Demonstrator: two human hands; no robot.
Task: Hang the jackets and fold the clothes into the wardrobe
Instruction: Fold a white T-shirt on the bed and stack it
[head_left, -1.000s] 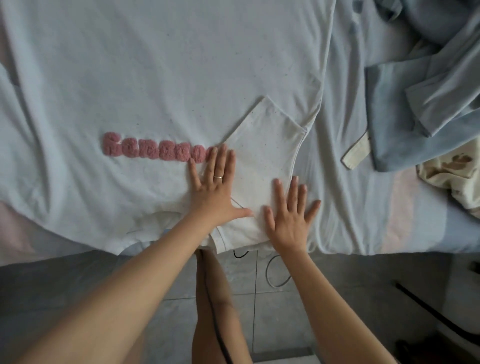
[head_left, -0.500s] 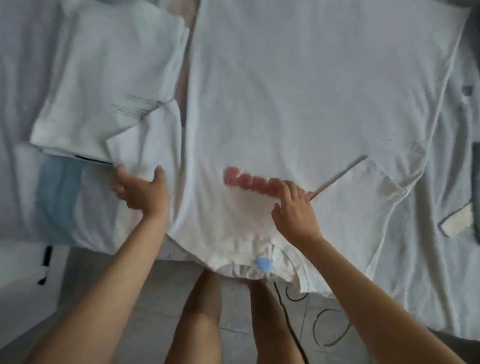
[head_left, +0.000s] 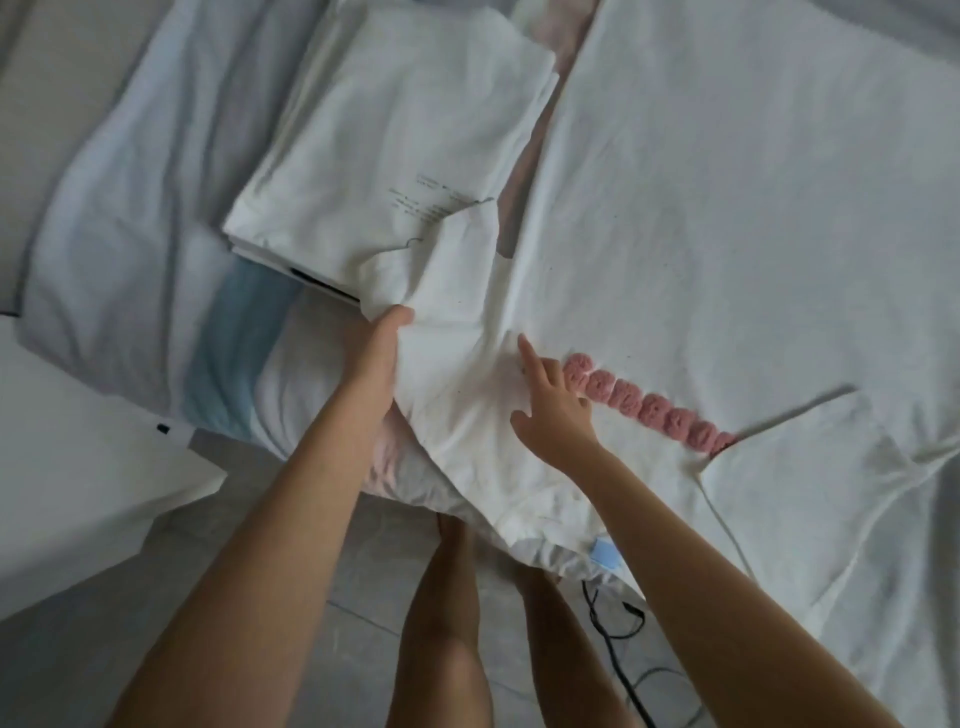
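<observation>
Folding a white T-shirt on the bed; L hand on the sleeve, R hand holding the chest down.

Shirt lies front-up, spread over the sheet, neck at the near edge of the bed w/ a blue tag showing inside the collar. L hand grasps the shirt's sleeve: thumb on top, other fingers hidden under the cloth, sleeve bunched and lifted a bit, its tip lying over the corner of a folded stack of white clothes just beside the shirt. R hand is released, grasping nothing, resting on the chest w/ index finger straight, touching the start of the pink fuzzy letters. Other sleeve is folded in over the body. Black cable on the floor by the person's legs.
</observation>
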